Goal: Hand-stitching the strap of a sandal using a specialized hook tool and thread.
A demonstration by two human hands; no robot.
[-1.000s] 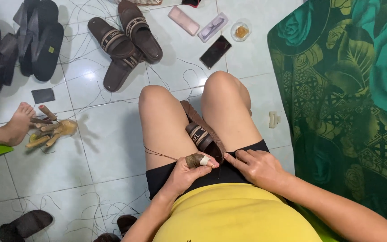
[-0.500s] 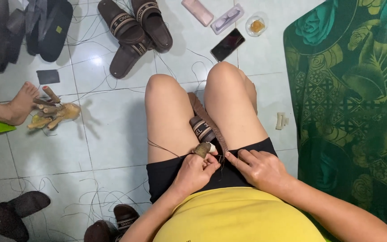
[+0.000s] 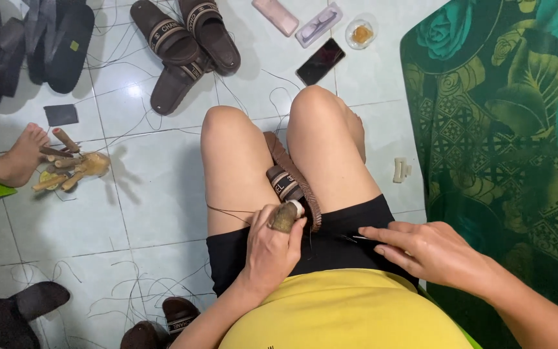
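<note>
Brown and soft, the sandal (image 3: 292,184) sits wedged between the knees at frame centre; I judge it light and floppy, best held by its stiff sole edge. My left hand (image 3: 272,242) is closed round an awl handle (image 3: 285,216) pressed against it; my right hand (image 3: 431,249) pinches a thin thread (image 3: 230,210), fingers nearly closed.

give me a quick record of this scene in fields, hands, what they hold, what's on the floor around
setting: person seated on a tiled floor, brown sandal wedged between the thighs
left hand: grips a wooden-handled tool against the sandal
right hand: pinches a thin dark needle-like piece on the lap
thread: runs across the left thigh
floor ahead: brown sandals, dark phone
floor left: another person's foot
right: green floral mat
</note>
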